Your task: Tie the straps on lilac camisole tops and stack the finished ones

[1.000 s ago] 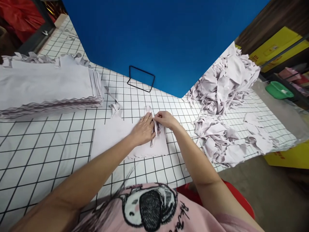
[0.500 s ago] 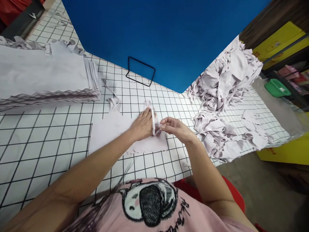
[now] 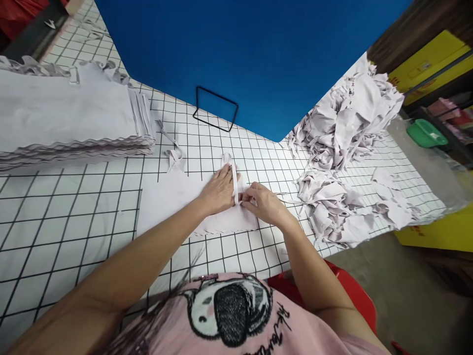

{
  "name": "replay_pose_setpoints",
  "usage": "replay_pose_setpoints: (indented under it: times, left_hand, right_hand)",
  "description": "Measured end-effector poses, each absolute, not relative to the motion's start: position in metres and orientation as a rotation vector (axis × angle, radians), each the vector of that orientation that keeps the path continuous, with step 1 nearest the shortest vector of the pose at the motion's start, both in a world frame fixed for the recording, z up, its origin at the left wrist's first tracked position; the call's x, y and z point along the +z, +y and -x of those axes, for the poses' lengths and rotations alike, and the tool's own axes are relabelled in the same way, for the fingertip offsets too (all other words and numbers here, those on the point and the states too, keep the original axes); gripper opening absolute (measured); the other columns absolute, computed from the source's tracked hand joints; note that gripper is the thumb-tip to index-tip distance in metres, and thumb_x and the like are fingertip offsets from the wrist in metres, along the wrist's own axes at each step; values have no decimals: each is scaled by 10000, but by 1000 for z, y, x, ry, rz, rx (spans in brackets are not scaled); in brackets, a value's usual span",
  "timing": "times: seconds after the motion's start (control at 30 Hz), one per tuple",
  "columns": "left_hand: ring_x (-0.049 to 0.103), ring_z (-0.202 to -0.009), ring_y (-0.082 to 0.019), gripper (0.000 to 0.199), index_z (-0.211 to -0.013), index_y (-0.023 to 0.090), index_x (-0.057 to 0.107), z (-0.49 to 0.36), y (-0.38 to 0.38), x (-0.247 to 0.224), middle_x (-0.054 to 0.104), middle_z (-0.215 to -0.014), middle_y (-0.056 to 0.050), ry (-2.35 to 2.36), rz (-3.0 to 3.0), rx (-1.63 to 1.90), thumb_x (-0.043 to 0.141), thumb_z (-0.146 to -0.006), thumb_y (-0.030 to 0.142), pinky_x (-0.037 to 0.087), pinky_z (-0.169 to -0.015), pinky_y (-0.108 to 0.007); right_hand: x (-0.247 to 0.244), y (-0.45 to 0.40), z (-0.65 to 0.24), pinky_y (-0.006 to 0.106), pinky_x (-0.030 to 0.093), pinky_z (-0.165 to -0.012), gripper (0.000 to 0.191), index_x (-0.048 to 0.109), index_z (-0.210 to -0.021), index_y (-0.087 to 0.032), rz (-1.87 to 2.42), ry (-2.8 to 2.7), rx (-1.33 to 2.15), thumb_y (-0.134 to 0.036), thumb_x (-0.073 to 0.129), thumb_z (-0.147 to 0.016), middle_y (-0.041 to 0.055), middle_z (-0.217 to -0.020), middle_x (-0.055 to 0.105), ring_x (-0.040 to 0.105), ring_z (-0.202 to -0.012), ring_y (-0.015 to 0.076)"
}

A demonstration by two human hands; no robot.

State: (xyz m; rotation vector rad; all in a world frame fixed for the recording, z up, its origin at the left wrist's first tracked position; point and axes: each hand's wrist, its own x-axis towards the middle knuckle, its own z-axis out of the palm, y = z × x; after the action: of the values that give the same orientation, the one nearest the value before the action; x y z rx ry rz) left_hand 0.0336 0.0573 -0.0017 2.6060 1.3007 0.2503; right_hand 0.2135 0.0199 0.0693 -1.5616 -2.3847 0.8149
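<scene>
My left hand (image 3: 219,191) lies flat on a pale cloth panel (image 3: 168,199), fingers stretched out and pressing it to the table. A narrow white cloth strip (image 3: 235,183) runs over the fingers of that hand. Right beside the strip, my right hand (image 3: 264,201) is bent with its fingertips pinched together at the panel's right part. What lies between those fingertips is hidden. Beyond my left hand, a small loop of pale cloth (image 3: 226,159) shows, and a knotted scrap (image 3: 176,159) lies at the panel's far edge.
A thick stack of pale cloth panels (image 3: 66,113) is at the left. Heaped scraps (image 3: 343,113) and a smaller pile (image 3: 330,207) are at the right. A large blue board (image 3: 258,59) covers the far side, with a black wire frame (image 3: 215,108) at its edge. The tabletop (image 3: 92,207) is gridded.
My right hand has moved left and slightly down, from the panel's edge to the strip. A thin scrap now shows to the right of that hand. My left hand has stayed in place.
</scene>
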Motion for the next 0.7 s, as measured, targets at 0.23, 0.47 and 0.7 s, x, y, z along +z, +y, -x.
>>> replay_pose_setpoints:
  times: [0.23, 0.47, 0.7]
  left_hand:
    - [164, -1477, -347, 589, -1368, 102, 477, -30, 59, 7, 331, -1548, -171, 1254, -2499, 343, 422, -948, 511, 236, -1168, -511]
    - [550, -1110, -256, 221, -1063, 157, 653, -26, 55, 27, 639, -1114, -98, 1213, -2315, 750, 535, -903, 253, 456, -966, -418]
    - [623, -783, -166, 169, -833, 176, 699, -37, 42, 41, 683, -863, -38, 1165, -1693, 714, 654, -812, 338, 498, -721, -294]
  right_hand:
    - [58, 23, -228, 257, 347, -580, 227, 501, -837, -202, 1373, -1755, 1373, -402, 570, -917, -11, -743, 547, 439, -628, 109]
    - [37, 35, -218, 260, 336, -588, 280, 518, -828, -202, 1293, -1370, 1420, -444, 655, -857, -15, -723, 582, 448, -608, 104]
    - [27, 33, -214, 273, 383, -663, 262, 561, -831, -203, 1273, -1320, 1309, -445, 658, -856, -13, -749, 542, 477, -681, 119]
